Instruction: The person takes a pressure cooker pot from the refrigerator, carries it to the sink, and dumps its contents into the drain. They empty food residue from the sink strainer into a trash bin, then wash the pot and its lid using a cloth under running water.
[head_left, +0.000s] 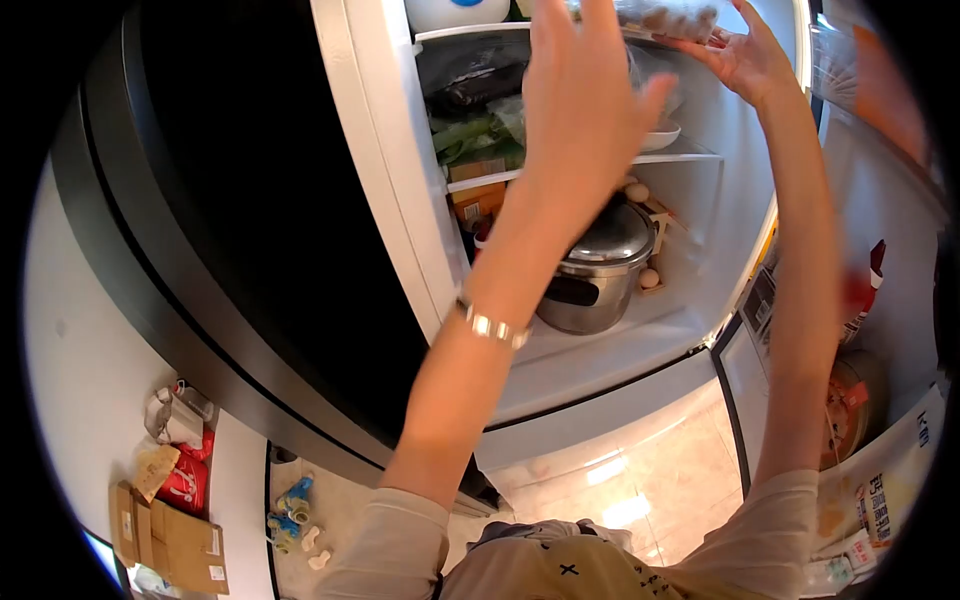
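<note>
Inside an open fridge, my right hand [745, 62] is raised at the top right, its fingers against the underside of a clear plastic package [668, 18] with brownish contents. My left hand [585, 95], slightly blurred, reaches up in front of the shelves with its thumb apart from the fingers. Its fingertips run out of the frame at the top, and I see nothing in its palm. Behind it, the middle shelf [690, 157] holds green vegetables [478, 138] in bags and a white bowl [660, 137].
A lidded metal pot [600, 290] stands on the fridge's lower level beside several eggs [649, 278]. The open door [885, 215] at right holds packages and a round container [850, 405]. Cardboard boxes [185, 540] lie at lower left, near blue slippers [292, 505] on the floor.
</note>
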